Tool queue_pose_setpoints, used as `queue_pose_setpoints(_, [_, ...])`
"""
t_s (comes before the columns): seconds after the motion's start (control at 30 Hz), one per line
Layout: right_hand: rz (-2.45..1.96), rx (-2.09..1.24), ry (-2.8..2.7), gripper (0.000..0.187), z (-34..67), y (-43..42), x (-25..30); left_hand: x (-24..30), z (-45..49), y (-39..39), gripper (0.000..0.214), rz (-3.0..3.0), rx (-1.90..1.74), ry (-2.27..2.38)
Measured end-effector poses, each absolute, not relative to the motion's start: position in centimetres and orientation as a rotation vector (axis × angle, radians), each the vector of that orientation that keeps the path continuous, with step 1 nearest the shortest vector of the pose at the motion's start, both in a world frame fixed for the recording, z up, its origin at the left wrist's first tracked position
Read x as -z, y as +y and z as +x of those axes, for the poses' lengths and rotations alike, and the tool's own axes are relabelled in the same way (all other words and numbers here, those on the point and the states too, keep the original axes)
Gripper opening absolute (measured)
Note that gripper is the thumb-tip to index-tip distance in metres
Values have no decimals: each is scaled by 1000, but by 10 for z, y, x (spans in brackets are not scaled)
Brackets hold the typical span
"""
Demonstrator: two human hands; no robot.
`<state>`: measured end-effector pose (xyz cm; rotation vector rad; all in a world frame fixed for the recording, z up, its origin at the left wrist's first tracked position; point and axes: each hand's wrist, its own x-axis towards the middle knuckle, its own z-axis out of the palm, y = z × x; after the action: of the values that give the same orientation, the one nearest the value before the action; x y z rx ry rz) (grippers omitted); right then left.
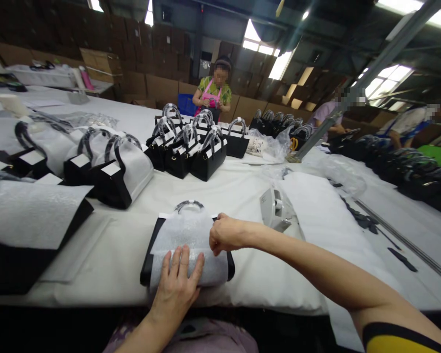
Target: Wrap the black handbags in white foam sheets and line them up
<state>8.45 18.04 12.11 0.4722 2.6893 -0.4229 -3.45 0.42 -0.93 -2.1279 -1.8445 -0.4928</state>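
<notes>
A black handbag (146, 274) lies on the white-covered table before me, its front wrapped in a translucent white foam sheet (183, 233). Its handle (189, 205), wound in clear plastic, points away from me. My left hand (180, 279) rests flat on the lower part of the foam, fingers spread. At the bag's upper right edge, my right hand (226, 234) is closed with the fingertips pinched against the foam; whatever they hold is hidden. Right of the bag stands a whitish device (275, 208) resembling a tape dispenser.
Foam-wrapped black handbags (112, 184) stand at left, and more black handbags (208, 159) beyond mine. White foam sheets (319, 215) lie at right, near black strips (402, 259). A co-worker (213, 90) stands across the table; others are at far right. A metal post (367, 81) slants upward.
</notes>
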Motion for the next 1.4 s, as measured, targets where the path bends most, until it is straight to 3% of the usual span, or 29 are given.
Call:
queue_pose_setpoints(0.3, [609, 375, 2802, 35, 69, 186, -85, 0, -32, 5, 73, -2099, 480, -1811])
queue_pose_setpoints(0.47, [577, 239, 2770, 26, 69, 194, -83, -2, -29, 7, 70, -2073, 457, -1757])
queue_pose_setpoints(0.6, [741, 242, 2790, 50, 74, 209, -84, 0, -26, 6, 72, -2072, 450, -1781])
queue_pose_setpoints(0.7, [1032, 579, 2913, 31, 81, 209, -86, 0, -24, 5, 77, -2056, 473, -1841])
queue_pose_setpoints(0.77, [1348, 1072, 2920, 18, 84, 199, -86, -1, -25, 5, 78, -2061, 486, -1853])
queue_pose_setpoints(0.9, [1735, 2137, 2434, 25, 79, 165, -75, 1, -28, 5, 73, -2103, 482, -1795])
queue_pose_setpoints(1.0, [1869, 2384, 2222, 22, 66, 148, -56, 3, -30, 6, 68, -2104, 470, -1780])
queue_pose_setpoints(1.07, [2031, 2294, 2194, 21, 57, 145, -41, 4, -30, 7, 66, -2106, 462, -1772])
queue_pose_setpoints(1.17, [2150, 1847, 2446, 23, 50, 144, -28, -2, -34, 7, 60, -2162, 457, -1779])
queue_pose_setpoints(1.27, [1958, 1346, 2812, 25, 48, 141, -28, -14, -52, 8, 59, -2295, 504, -1863])
queue_pose_setpoints(1.4, [1564, 981, 3093, 33, 47, 131, -36, -21, -97, 4, 80, -2197, 586, -2164])
